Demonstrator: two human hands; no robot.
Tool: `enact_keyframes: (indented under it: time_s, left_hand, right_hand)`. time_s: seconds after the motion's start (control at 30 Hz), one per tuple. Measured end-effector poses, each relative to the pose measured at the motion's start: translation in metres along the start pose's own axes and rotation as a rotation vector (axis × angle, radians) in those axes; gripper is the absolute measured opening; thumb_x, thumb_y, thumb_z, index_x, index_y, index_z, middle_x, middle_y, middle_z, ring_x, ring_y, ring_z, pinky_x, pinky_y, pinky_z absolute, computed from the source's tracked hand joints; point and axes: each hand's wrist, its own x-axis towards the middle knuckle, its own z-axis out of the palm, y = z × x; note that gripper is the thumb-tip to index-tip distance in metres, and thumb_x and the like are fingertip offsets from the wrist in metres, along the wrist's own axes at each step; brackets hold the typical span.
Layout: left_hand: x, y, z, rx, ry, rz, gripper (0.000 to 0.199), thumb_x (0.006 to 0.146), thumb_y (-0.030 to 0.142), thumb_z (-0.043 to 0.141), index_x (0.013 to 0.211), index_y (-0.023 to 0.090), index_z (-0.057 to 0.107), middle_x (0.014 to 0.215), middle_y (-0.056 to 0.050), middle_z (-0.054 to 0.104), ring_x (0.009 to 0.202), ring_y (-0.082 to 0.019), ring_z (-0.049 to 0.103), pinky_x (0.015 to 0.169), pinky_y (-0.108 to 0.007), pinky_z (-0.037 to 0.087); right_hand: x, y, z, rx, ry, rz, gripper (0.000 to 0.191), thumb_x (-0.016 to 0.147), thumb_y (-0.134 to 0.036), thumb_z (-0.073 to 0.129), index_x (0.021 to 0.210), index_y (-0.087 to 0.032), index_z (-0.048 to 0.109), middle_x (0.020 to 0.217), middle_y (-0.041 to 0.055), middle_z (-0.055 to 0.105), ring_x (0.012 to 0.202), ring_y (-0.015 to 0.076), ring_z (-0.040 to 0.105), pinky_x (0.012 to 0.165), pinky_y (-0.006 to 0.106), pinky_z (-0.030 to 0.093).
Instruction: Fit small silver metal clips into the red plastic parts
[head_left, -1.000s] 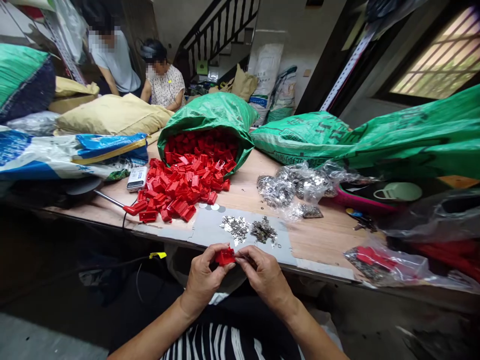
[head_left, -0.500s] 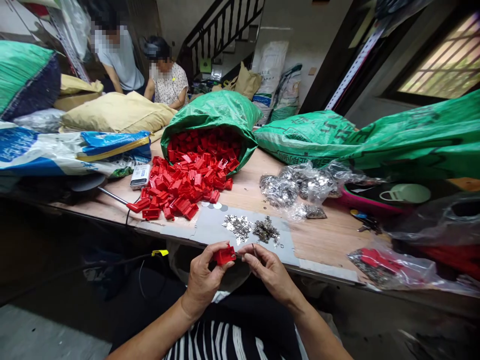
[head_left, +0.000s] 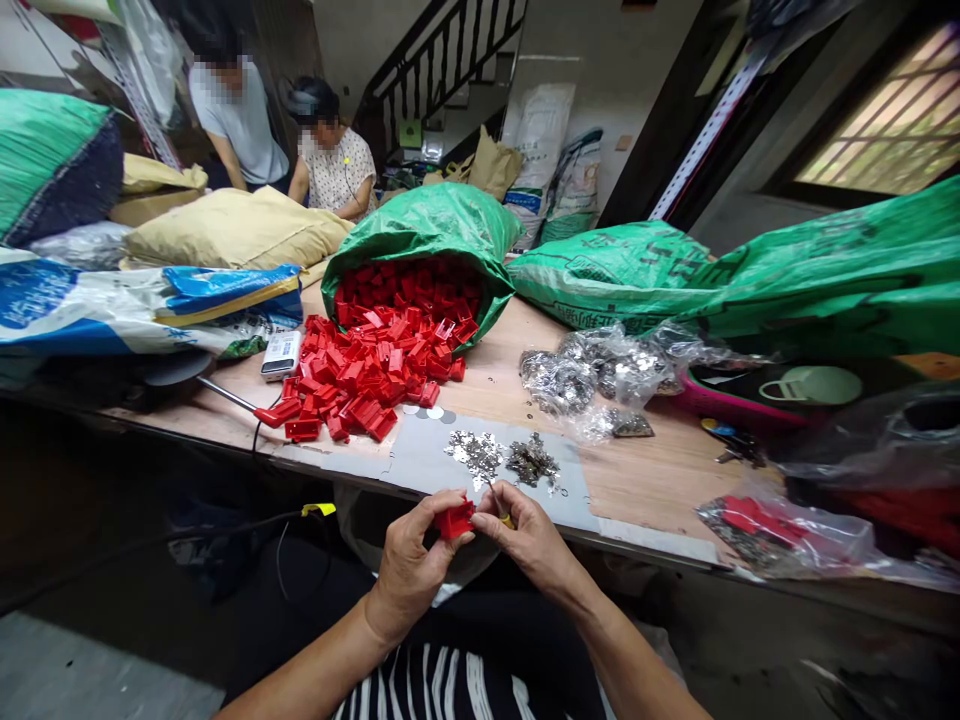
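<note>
In front of the table's near edge, my left hand (head_left: 412, 560) grips a red plastic part (head_left: 454, 519) between thumb and fingers. My right hand (head_left: 527, 530) is closed on a slim tool (head_left: 505, 512) with a yellow section, its fingertips at the right side of the red part. Just beyond the hands, a grey mat (head_left: 420, 455) bears a pile of shiny metal pieces (head_left: 477, 455) and a darker metal pile (head_left: 532, 460). Loose red parts (head_left: 367, 370) spill from a green sack (head_left: 442, 215) behind.
Clear bags of metal pieces (head_left: 559, 380) lie right of centre. A white box (head_left: 281, 355) stands left of the red heap. Green sacks (head_left: 630, 265) line the back right. Two people (head_left: 244, 120) (head_left: 337, 165) are behind the table at the back left.
The red part has tilted in my left hand. My right hand has turned and moved slightly left, and the tool's yellow section now shows.
</note>
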Motion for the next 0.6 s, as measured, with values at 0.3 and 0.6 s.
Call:
enact_keyframes:
  time_s: [0.3,0.6]
  left_hand:
    - [0.002,0.006,-0.002,0.049,-0.050,0.035,0.034,0.080,0.013,0.063,0.111,0.024,0.059,0.106,-0.004,0.071,0.096,-0.018,0.067,0.086,-0.028,0.054]
    - [0.015,-0.003,-0.006,0.005,-0.084,-0.099,0.029,0.080,0.015,0.062,0.108,0.022,0.060,0.106,-0.006,0.068,0.099,-0.020,0.064,0.088,-0.032,0.051]
  right_hand:
    - [-0.004,-0.001,0.003,-0.105,0.021,-0.020,0.021,0.082,-0.038,0.058,0.079,-0.019,0.048,0.075,-0.0026,0.049,0.070,0.0124,0.045,0.064,0.024,0.038]
    - [0.004,0.000,-0.002,-0.173,0.054,-0.015,0.018,0.085,-0.037,0.056,0.088,-0.019,0.053,0.081,-0.0011,0.056,0.076,0.0143,0.052,0.070,0.026,0.042]
